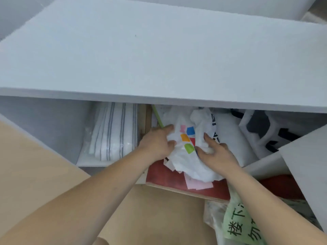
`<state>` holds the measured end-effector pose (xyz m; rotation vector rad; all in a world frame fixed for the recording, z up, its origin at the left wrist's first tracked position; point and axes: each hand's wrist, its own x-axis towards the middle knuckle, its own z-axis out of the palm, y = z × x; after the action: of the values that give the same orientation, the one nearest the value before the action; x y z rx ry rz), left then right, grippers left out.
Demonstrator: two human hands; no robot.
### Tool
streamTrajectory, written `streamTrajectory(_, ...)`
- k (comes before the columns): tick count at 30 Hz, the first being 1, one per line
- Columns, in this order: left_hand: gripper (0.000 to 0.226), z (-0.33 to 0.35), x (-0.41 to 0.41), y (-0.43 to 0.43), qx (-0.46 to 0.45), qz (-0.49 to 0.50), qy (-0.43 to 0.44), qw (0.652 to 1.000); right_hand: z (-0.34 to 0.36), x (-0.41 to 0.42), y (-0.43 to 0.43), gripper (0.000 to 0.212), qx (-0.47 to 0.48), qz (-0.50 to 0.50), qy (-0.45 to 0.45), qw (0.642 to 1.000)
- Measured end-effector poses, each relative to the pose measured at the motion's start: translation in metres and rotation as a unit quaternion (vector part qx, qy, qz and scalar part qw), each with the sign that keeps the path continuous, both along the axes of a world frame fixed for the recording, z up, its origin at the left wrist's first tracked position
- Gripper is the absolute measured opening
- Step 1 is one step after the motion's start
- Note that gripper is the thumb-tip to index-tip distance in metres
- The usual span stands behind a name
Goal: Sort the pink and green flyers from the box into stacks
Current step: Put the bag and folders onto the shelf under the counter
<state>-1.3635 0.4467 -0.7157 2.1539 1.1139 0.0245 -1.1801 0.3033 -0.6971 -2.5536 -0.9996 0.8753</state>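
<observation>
both arms reach under the front edge of the white table (159,59), into a box (185,190) with a red inside and a pale wooden rim.

left hand (155,142): fingers and thumb curled onto the left edge of a crumpled white bag (187,156), pinching it. right hand (215,152): fingers bent and dug into the right side of the same bag, gripping it. bag has small coloured squares printed on it: pink, blue, orange, red, green.

pink flyers (198,184): a few loose sheets lying in the box, partly under the near end of the bag, on the red floor.

green flyer (237,225): outside the box, low right, under the right forearm, black characters printed on it. a thin green strip (157,117) leans along the box's left wall by the left fingertips; cannot tell what it is.

left of the box: folded striped cloth (113,131) in clear wrap. tan board (35,165) near left.
</observation>
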Motion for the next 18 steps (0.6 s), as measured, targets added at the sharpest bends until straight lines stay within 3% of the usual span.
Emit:
streamTrajectory(4,0.058,-0.043,0.012,0.009,0.086,-0.016,0.06,0.994,-0.049,0.005,0.02,0.083,-0.034,0.057,-0.127,0.99)
streamTrajectory(6,0.059,-0.05,0.01,0.007,0.1,-0.015,0.064,0.993,-0.059,0.007,0.019,0.084,-0.023,0.057,-0.161,0.985)
streamTrajectory(8,0.063,-0.041,0.009,0.003,0.172,-0.027,0.085,0.981,-0.061,0.009,0.018,0.085,-0.022,0.06,-0.17,0.983)
streamTrajectory(11,0.066,-0.019,-0.005,-0.022,0.301,-0.083,-0.003,0.95,-0.057,0.009,0.018,0.088,-0.035,0.059,-0.153,0.986)
streamTrajectory(13,0.066,-0.012,-0.026,-0.049,0.255,-0.157,-0.038,0.953,-0.05,0.005,0.016,0.09,-0.041,0.058,-0.144,0.987)
streamTrajectory(16,0.086,-0.025,-0.052,-0.066,0.242,-0.249,0.101,0.932,-0.034,-0.008,-0.003,0.095,0.029,0.083,-0.195,0.977)
streamTrajectory(18,0.091,-0.03,-0.055,-0.064,0.259,-0.241,0.102,0.93,-0.029,-0.018,-0.029,0.102,0.092,0.112,-0.212,0.967)
